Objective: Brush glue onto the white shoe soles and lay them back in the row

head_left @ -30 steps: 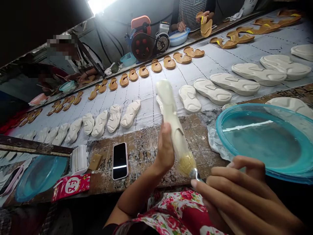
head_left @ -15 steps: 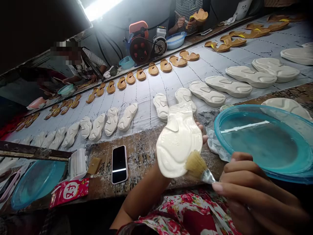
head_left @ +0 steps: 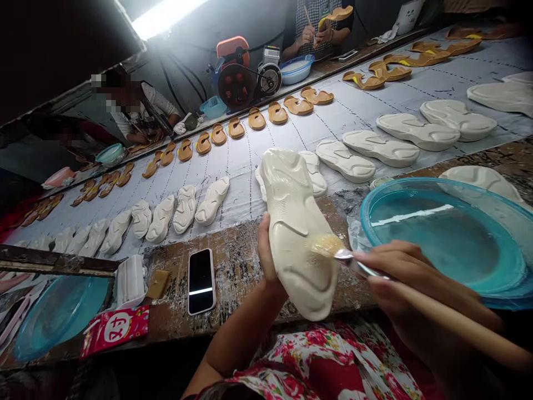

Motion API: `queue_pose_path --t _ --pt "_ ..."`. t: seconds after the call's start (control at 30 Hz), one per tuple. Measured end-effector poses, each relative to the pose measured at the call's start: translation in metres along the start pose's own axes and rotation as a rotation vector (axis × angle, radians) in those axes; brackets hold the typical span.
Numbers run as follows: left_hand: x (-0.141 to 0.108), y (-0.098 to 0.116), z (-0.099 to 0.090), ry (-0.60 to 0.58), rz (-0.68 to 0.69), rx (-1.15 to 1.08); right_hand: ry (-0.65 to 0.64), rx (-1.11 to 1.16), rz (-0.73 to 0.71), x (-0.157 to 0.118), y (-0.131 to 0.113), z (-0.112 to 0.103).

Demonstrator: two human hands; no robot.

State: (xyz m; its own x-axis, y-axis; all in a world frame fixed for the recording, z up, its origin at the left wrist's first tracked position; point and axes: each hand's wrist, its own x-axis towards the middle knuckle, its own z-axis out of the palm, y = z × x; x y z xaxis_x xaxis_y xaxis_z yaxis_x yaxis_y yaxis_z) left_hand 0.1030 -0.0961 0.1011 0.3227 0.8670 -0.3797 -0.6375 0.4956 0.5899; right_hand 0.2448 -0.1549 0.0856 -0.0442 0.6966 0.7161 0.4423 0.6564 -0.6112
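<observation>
A cream-coloured shoe sole (head_left: 297, 222), wet and shiny near its far end, is held up over the bench edge by my left hand (head_left: 268, 253). The thumb shows along its left side; the other fingers are hidden beneath. My right hand (head_left: 416, 294) is closed around the wooden handle of a brush (head_left: 328, 246) with a metal collar. Its pale bristles press against the middle of the sole's face. To the right of the sole stands a blue basin (head_left: 366, 222) with cloudy liquid, partly behind my right hand.
A white belt (head_left: 237, 166) carries rows of cream soles (head_left: 358, 149) and brown soles (head_left: 236, 128). On the bench lie a phone (head_left: 201, 281), a red packet (head_left: 116, 329) and a white box (head_left: 130, 280). A co-worker (head_left: 318, 33) across the belt holds a brown sole and a brush.
The sole has turned and tilted in my left hand, whose thumb now shows on the left side. The brush has moved from its near edge up to the middle.
</observation>
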Motion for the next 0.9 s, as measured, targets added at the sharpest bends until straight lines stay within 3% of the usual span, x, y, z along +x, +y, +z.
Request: queue_pose_path --t 0.13,0.2,0.4,0.47,0.6,0.67,0.73,0.9 --pt "0.003 0.000 -0.002 0.084 0.128 -0.066 -0.045 -0.008 -0.152 -0.008 -0.001 0.022" --pt "0.008 0.002 -0.008 0.111 0.131 -0.124 -0.065 0.016 -0.140 -0.014 -0.003 0.026" --pt "0.022 0.020 -0.033 0.270 -0.025 -0.041 -0.279 0.105 -0.165 -0.014 0.009 0.001" --pt "0.031 0.032 -0.047 0.283 -0.017 -0.010 -0.167 0.121 -0.092 -0.014 0.013 -0.003" --pt "0.066 0.050 -0.078 0.307 0.179 0.011 0.131 0.118 0.109 -0.019 0.014 0.006" --pt "0.089 0.047 -0.088 0.369 0.235 0.038 0.148 0.100 0.154 -0.022 0.013 0.010" --pt "0.111 0.037 -0.091 0.404 0.190 0.102 0.139 0.063 0.205 -0.025 0.014 0.010" --pt "0.168 0.015 -0.071 0.383 0.114 0.413 0.113 -0.149 0.418 -0.033 0.034 -0.013"
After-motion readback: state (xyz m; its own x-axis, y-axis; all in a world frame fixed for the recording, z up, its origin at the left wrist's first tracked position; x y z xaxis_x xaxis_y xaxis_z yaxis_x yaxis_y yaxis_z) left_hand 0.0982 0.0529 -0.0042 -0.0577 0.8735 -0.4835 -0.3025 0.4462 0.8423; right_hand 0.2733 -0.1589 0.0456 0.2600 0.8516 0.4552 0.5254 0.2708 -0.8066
